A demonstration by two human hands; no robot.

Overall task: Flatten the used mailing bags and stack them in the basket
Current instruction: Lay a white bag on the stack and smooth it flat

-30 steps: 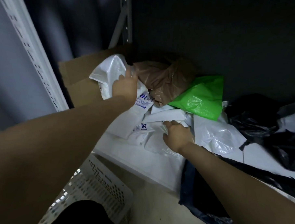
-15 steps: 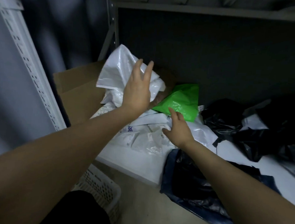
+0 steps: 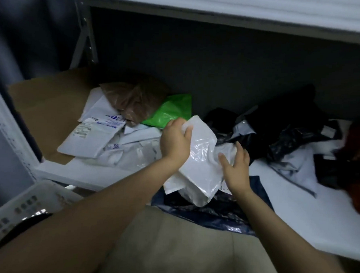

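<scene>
A crumpled white mailing bag hangs over the front of a low white shelf. My left hand grips its upper left corner. My right hand lies against the bag's right side with fingers spread; whether it grips is unclear. Several white printed bags, a brown bag and a green bag lie piled at the back left. Black bags fill the right. A dark blue bag hangs under the white one. The white perforated basket stands at the lower left, with something black inside.
Flat brown cardboard covers the shelf's left end. A white perforated upright rises on the left. A shelf board runs overhead. A reddish object sits at the far right. Beige floor lies below.
My left hand has carried the white bag from the back-left pile rightward and down to the shelf front. My right hand has moved right to meet it. The camera has tilted up.
</scene>
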